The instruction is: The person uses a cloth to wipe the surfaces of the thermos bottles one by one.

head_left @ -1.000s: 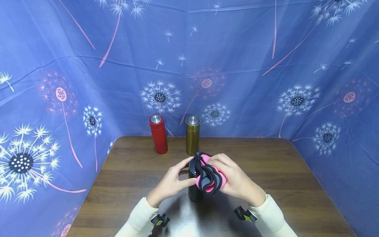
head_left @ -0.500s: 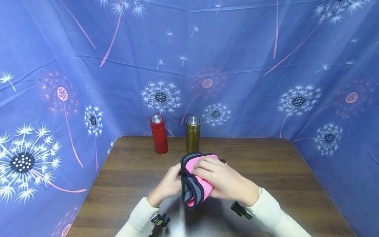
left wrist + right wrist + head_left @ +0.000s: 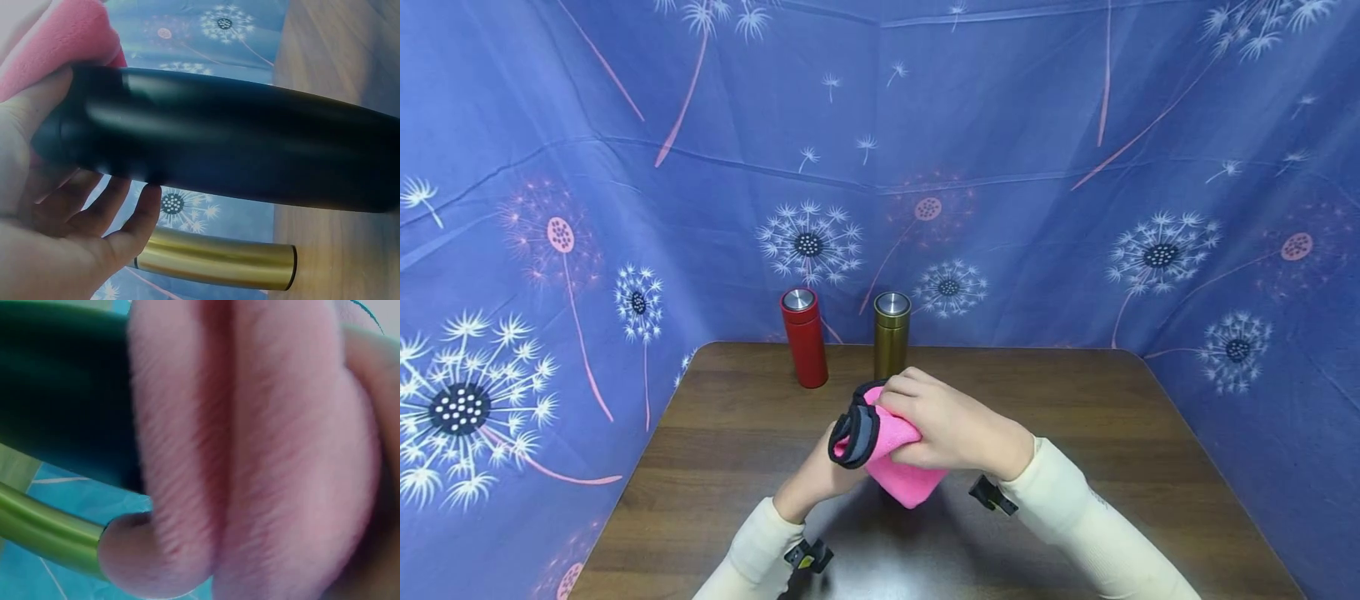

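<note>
Left hand [image 3: 811, 482] wraps fingers around tall matte-black metal flask [image 3: 237, 147], held above dark wooden table [image 3: 1112, 433]. Right hand [image 3: 951, 429] clamps folded pink microfibre cloth with grey-black edging [image 3: 887, 454] over flask's top. Red flask [image 3: 804, 337] and gold flask [image 3: 891, 333] stand behind.

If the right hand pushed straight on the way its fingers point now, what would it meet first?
The right hand points left, pressing the pink cloth over the black bottle. Straight on, it meets that bottle first, then probably the left hand gripping it. Depth is unclear.
</note>
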Action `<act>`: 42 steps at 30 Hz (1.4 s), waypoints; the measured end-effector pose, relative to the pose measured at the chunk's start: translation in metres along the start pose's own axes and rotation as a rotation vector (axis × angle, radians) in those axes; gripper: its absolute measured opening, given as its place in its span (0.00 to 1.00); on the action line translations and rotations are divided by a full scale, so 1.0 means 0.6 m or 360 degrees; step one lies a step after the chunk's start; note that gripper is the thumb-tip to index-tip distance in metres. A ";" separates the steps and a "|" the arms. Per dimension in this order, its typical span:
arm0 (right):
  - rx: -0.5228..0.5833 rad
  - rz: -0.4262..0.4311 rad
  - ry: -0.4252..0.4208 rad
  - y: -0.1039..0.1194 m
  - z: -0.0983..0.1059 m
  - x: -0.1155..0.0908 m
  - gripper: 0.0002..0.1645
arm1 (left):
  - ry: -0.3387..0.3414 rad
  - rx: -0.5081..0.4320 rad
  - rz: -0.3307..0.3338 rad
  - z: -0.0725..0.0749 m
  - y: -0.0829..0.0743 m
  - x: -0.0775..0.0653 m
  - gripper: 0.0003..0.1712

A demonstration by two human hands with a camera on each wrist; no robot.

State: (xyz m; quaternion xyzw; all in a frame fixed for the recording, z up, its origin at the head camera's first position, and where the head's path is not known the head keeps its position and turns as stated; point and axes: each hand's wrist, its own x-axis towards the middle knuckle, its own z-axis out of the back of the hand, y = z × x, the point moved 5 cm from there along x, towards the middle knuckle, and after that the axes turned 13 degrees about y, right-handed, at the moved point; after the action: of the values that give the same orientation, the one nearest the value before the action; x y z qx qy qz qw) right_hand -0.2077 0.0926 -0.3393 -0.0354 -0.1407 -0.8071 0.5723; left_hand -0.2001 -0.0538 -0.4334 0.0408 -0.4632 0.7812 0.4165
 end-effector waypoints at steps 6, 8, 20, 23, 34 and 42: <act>0.0085 -0.0086 -0.0046 -0.015 0.002 -0.014 0.21 | -0.0007 -0.0015 0.0071 -0.002 0.000 0.004 0.27; 0.0124 -0.0110 -0.0056 -0.019 0.003 -0.022 0.21 | 0.0003 -0.0076 0.0107 -0.003 0.003 0.006 0.26; 0.0121 -0.0035 -0.0229 -0.012 -0.001 -0.075 0.19 | 0.0064 -0.0423 0.0252 -0.006 0.007 0.017 0.34; 0.0028 0.0022 -0.0264 0.002 -0.005 -0.078 0.22 | 0.0059 -0.0484 0.0218 -0.007 0.007 0.018 0.34; -0.0112 0.0159 -0.0287 0.039 -0.020 -0.055 0.25 | 0.0033 -0.0248 0.0152 -0.002 0.010 0.010 0.22; 0.0031 0.0069 -0.0256 0.011 -0.017 -0.041 0.21 | -0.0001 -0.0182 0.0036 0.003 0.012 0.005 0.24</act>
State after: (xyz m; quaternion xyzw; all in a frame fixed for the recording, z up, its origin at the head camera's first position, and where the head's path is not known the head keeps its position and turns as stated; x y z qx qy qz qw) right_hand -0.1922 0.1102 -0.3532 -0.0977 -0.1932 -0.7876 0.5769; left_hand -0.2078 -0.0550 -0.4361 0.0120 -0.5077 0.7581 0.4091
